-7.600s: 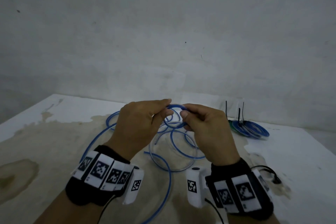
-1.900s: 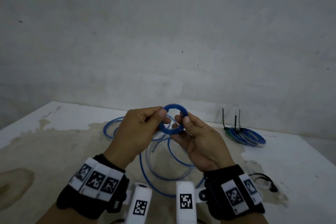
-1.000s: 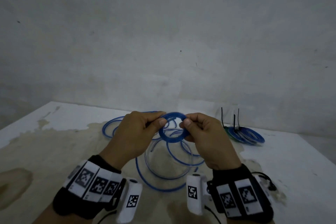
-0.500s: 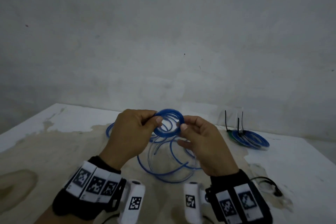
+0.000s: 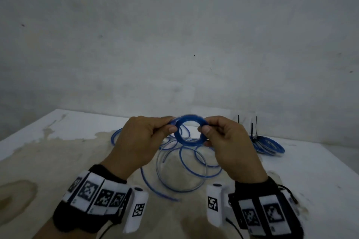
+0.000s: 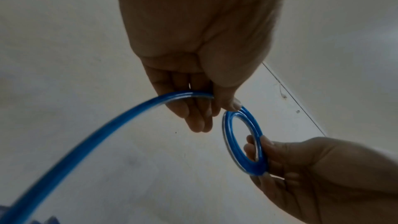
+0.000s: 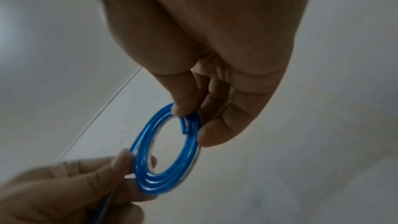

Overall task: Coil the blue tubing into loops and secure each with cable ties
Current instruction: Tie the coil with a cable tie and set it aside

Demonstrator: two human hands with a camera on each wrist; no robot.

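A small tight coil of blue tubing (image 5: 189, 132) (image 6: 243, 140) (image 7: 170, 152) is held upright above the table between both hands. My left hand (image 5: 169, 127) (image 6: 221, 106) pinches its left side with thumb and fingers, and the free tubing (image 6: 86, 140) runs out through those fingers. My right hand (image 5: 204, 129) (image 7: 189, 122) pinches the coil's right side; the cut tube end (image 7: 184, 128) shows beside its thumb. The loose rest of the tubing (image 5: 182, 165) lies in wide loops on the table below the hands.
The stained white table (image 5: 48, 161) meets a grey wall at the back. Finished blue coils (image 5: 269, 146) with black cable ties (image 5: 252, 131) sticking up lie at the back right. A black cable (image 5: 287, 190) lies near my right wrist.
The coil has been turned and wound between the hands, with the grips shifting along its rim. The loose loops on the table have drawn in closer and shifted.
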